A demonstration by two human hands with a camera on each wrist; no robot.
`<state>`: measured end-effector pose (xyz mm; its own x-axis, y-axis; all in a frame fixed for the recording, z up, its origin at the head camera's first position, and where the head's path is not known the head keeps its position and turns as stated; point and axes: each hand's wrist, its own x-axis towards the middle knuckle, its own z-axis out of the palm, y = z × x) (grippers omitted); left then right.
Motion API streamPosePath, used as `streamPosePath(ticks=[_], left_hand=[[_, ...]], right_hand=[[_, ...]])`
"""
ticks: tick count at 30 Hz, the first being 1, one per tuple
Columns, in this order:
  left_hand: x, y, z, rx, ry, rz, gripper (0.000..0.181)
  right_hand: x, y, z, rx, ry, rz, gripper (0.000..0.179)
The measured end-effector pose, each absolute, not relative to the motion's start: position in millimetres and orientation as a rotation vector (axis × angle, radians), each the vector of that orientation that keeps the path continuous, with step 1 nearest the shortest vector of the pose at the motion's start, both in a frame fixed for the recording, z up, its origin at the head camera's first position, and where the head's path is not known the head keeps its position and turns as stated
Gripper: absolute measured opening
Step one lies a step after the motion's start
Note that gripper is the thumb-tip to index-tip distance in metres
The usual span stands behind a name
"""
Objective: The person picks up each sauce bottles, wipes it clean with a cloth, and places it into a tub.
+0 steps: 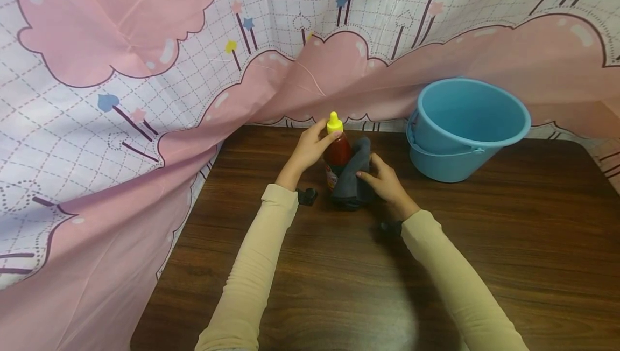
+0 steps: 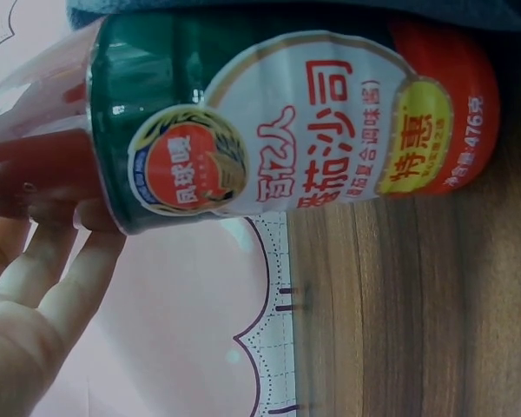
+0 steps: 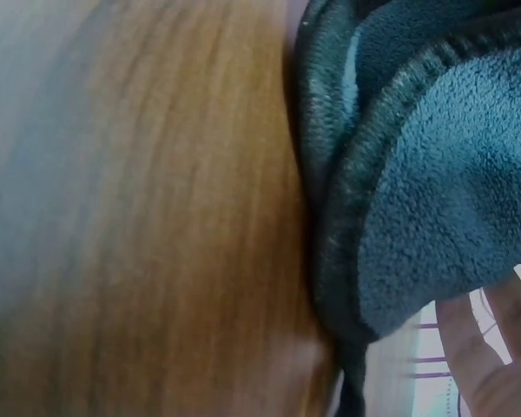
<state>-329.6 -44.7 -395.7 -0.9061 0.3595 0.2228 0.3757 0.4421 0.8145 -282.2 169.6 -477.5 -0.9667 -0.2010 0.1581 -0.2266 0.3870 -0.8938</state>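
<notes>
A red sauce bottle [image 1: 339,151] with a yellow nozzle cap stands upright towards the back of the table. My left hand [image 1: 309,147] grips it by its upper part, thumb and fingers just under the cap. In the left wrist view the label [image 2: 330,122] is green, white and red with Chinese lettering, and the fingers [image 2: 56,269] lie along the bottle's neck end. A folded dark grey cloth [image 1: 350,181] leans against the bottle's right side. My right hand [image 1: 387,183] holds the cloth, its thumb on the near face. The cloth's thick stitched edge [image 3: 347,200] shows in the right wrist view.
A light blue bucket [image 1: 443,165] with its handle down stands at the back right of the dark wooden table [image 1: 339,286]. Behind the table hangs a pink and white patterned curtain [image 1: 271,87], which also runs down the left side.
</notes>
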Motion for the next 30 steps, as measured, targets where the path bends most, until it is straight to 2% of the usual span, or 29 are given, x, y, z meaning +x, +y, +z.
streamPosePath(ticks=[8,14,30], left_hand=[[-330.6,-44.1,-394.8,-0.657,-2.662,-1.509,0.043],[-331.3,-44.4,-395.7,-0.653,-2.659,-1.506,0.042],[-330.4,-36.1,-394.1,-0.639,-2.632,-1.465,0.039]], right_hand=[[-281.2,169.0,-481.2,0.372,-2.562,1.702,0.038],[-280.8,170.7,-474.0,0.362,-2.566,1.660,0.033],[-276.7,155.0,-420.7,0.398,-2.448,1.512,0.035]])
